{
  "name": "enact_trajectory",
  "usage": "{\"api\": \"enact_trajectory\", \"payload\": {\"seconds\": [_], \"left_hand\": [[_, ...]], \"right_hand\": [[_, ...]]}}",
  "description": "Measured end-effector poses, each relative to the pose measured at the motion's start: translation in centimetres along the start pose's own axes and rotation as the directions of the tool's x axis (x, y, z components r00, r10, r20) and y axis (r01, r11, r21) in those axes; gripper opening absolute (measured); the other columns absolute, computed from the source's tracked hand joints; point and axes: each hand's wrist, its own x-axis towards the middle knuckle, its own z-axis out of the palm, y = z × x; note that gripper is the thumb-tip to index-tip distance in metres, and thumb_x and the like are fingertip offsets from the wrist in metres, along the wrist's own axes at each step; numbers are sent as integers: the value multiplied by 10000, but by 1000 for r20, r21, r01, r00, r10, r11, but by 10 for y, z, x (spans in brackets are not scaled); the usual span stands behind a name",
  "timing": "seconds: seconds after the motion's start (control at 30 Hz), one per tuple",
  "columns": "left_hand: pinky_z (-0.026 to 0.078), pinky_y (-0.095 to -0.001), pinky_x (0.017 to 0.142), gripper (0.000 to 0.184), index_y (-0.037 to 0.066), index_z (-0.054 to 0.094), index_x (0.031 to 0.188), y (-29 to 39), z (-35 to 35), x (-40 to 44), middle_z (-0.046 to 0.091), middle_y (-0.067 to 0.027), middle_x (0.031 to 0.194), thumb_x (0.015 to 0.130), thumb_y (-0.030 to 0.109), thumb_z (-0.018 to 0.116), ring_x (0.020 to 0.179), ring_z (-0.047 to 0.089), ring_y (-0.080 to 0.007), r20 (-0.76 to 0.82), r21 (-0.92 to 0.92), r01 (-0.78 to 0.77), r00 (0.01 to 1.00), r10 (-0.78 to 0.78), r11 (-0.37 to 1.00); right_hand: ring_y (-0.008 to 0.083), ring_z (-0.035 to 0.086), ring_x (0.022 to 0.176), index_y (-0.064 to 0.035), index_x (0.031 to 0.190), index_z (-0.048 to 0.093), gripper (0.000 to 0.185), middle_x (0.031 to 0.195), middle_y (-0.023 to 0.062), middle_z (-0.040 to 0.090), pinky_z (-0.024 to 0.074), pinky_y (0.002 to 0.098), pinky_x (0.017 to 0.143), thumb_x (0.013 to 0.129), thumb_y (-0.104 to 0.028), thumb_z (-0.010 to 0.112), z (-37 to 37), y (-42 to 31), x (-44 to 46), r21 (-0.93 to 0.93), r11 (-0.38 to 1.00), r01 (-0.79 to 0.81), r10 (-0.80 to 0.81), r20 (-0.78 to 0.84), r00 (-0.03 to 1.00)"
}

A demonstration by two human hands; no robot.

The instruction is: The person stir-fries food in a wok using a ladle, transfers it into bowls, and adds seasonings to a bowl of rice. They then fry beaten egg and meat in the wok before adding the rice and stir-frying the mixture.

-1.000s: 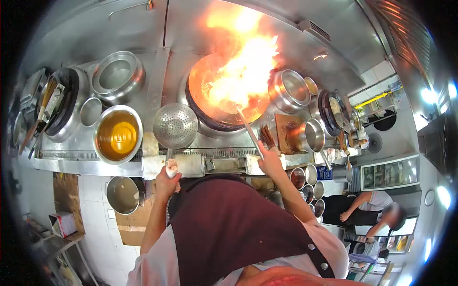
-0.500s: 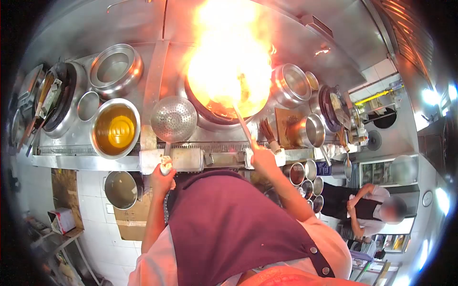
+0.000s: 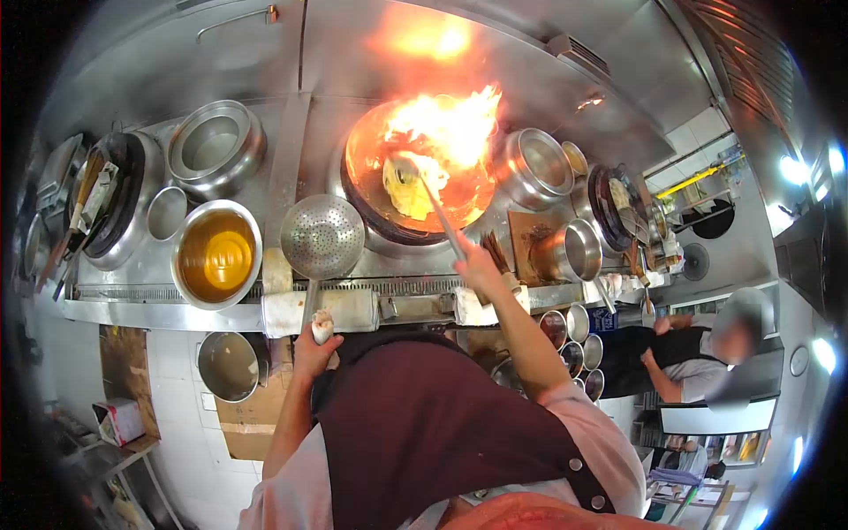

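The left hand (image 3: 314, 355), at lower centre-left of the frame, is closed around the lower end of the handle of a perforated strainer (image 3: 322, 237), with a pale wad (image 3: 323, 328) showing at the top of the grip. The strainer's round, holed head lies above the hand, over the steel surface (image 3: 141, 314), just beside a metal bowl (image 3: 180, 274) of amber liquid (image 3: 215, 253). The right hand (image 3: 480, 269), near the centre of the frame, is also closed, its fingers wrapped round the handle of a ladle (image 3: 442, 218). That handle slants up and to the left into a wok (image 3: 359, 168) at upper centre, where the ladle's head meets yellow food (image 3: 408, 196); how much food the head carries cannot be told. Bright flames (image 3: 455, 128) rise from the wok behind and to the right of the food, and the wok's inside glows orange. A brush (image 3: 495, 252) stands just beyond the right hand, close to a folded white cloth (image 3: 493, 303) at the front edge. To the right of the wok sit a wide metal pot (image 3: 537, 164) and, lower down, a saucepan (image 3: 580, 251). At lower right, a person (image 3: 685, 353) in a dark apron stands well apart from both hands.
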Motion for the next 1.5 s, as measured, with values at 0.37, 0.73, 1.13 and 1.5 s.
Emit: {"api": "enact_trajectory", "payload": {"seconds": [0.37,0.73,1.13,1.5], "left_hand": [[552,-393,848,528,-2,660,1219,7,-1,2,747,-171,1036,783,233,845,958,722,-288,18,-16,74,997,-74,997],[564,-319,689,308,-1,683,1116,34,36,17,721,-80,958,842,106,771,787,692,-164,248,-309,297,942,-225,904],[537,-317,628,194,42,629,1114,123,149,45,666,-51,915,950,139,669,761,656,-158,313,-514,281,941,-127,811],[558,-325,563,368,30,612,1211,138,171,27,698,-83,893,873,84,747,688,676,-188,407,-332,379,884,-231,864]], "right_hand": [[85,532,531,-134,1489,494,582,702,-43,567,444,250,470,931,-36,627,14,6,32,748,622,-231,103,215,971],[336,694,762,-27,1506,440,699,940,147,731,557,464,692,857,-122,681,38,39,17,605,787,-126,175,-23,984],[443,678,951,-84,1531,425,743,999,254,703,549,493,842,829,-143,662,-19,49,-43,88,996,23,-16,-88,996],[415,699,836,-79,1533,410,738,865,234,696,558,517,768,837,-138,649,-57,90,-16,19,995,101,-101,-5,995]]}}
